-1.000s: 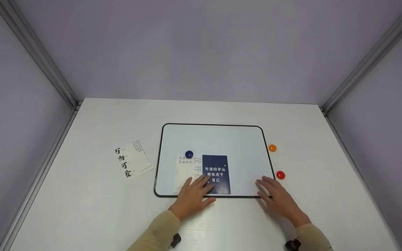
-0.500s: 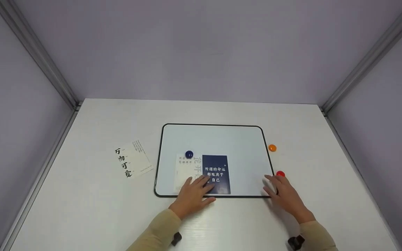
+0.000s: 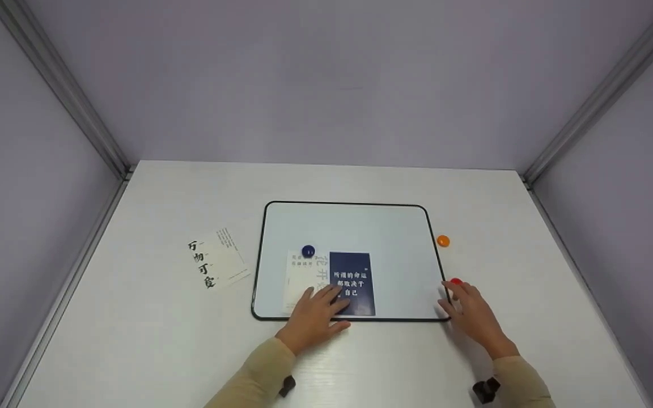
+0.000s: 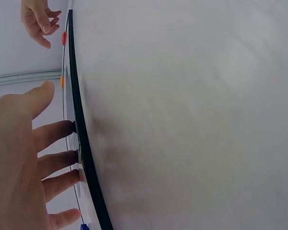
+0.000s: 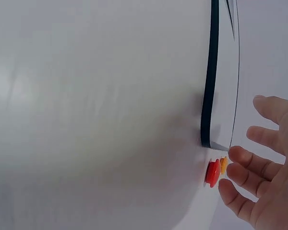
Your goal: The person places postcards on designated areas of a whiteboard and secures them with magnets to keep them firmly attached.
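With fingers spread, my left hand (image 3: 310, 320) rests on two cards at the near edge of a black-framed whiteboard (image 3: 406, 243). One is a cream card (image 3: 298, 283) with grey print; the other is a dark blue card (image 3: 360, 266) with white characters. A dark blue round magnet (image 3: 308, 251) sits at the cream card's top edge. My right hand (image 3: 476, 317) hovers over the board's near right corner, its fingers loosely bent and holding nothing. Close by its fingertips is a red magnet (image 5: 212, 173), partly covered by the hand in the head view.
An orange magnet (image 3: 443, 241) lies just right of the board. Left of the board, a cream card (image 3: 221, 260) with black brush characters lies tilted on the white table (image 3: 190, 351). Grey panels (image 3: 326, 85) enclose the back and sides.
My right hand has moved right, from over the board's right part to its corner beside the red magnet, which it now partly hides. The left hand has stayed on the cards.
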Demonstrator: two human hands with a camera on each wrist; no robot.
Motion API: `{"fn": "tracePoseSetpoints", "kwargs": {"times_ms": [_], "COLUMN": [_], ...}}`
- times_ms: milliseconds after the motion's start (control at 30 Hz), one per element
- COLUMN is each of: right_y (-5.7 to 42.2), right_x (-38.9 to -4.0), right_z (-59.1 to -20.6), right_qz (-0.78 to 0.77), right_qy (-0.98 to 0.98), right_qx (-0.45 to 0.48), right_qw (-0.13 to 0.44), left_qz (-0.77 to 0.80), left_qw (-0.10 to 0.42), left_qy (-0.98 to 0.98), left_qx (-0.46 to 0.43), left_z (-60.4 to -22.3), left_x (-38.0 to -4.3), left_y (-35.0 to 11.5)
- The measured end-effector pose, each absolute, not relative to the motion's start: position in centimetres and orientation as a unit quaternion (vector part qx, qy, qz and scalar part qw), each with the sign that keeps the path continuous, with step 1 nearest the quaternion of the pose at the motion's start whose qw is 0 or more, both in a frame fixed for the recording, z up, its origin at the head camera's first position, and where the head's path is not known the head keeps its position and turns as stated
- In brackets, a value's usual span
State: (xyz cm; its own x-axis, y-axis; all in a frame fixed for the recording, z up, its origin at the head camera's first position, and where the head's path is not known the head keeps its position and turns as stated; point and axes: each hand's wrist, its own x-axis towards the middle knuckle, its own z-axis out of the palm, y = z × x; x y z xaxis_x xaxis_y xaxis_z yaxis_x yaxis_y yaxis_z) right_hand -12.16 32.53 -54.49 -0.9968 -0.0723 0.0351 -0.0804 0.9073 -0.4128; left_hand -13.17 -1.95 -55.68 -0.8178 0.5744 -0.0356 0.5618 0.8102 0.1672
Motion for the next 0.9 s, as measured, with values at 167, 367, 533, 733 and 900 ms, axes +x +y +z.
{"fn": "tracePoseSetpoints", "kwargs": {"times_ms": [167, 367, 533, 733, 900], "right_y": [33.2, 34.1, 34.7, 34.9, 35.0], "right_x": [-12.4, -12.7, -12.9, -13.1, -13.3], "right_z": [-54.6, -54.8, -54.9, -54.8, -54.7], "right_qz": [0.205, 0.218, 0.226, 0.226, 0.232], "right_qy": [-0.978, -0.976, -0.974, -0.973, -0.972], "right_qx": [0.039, 0.022, 0.006, -0.001, 0.0], "right_qw": [0.016, -0.009, -0.025, -0.041, -0.043], "left_qz": [0.064, 0.063, 0.062, 0.06, 0.049], "left_qw": [0.037, 0.037, 0.039, 0.045, 0.049], "left_qy": [0.95, 0.949, 0.949, 0.949, 0.95], "left_qx": [0.304, 0.305, 0.306, 0.306, 0.305], "left_z": [-55.7, -55.6, -55.6, -55.5, -55.4], "left_x": [-13.1, -13.0, -13.0, -13.1, -13.1], "left_y": [-1.9, -1.9, -1.9, -2.0, -1.9]}}
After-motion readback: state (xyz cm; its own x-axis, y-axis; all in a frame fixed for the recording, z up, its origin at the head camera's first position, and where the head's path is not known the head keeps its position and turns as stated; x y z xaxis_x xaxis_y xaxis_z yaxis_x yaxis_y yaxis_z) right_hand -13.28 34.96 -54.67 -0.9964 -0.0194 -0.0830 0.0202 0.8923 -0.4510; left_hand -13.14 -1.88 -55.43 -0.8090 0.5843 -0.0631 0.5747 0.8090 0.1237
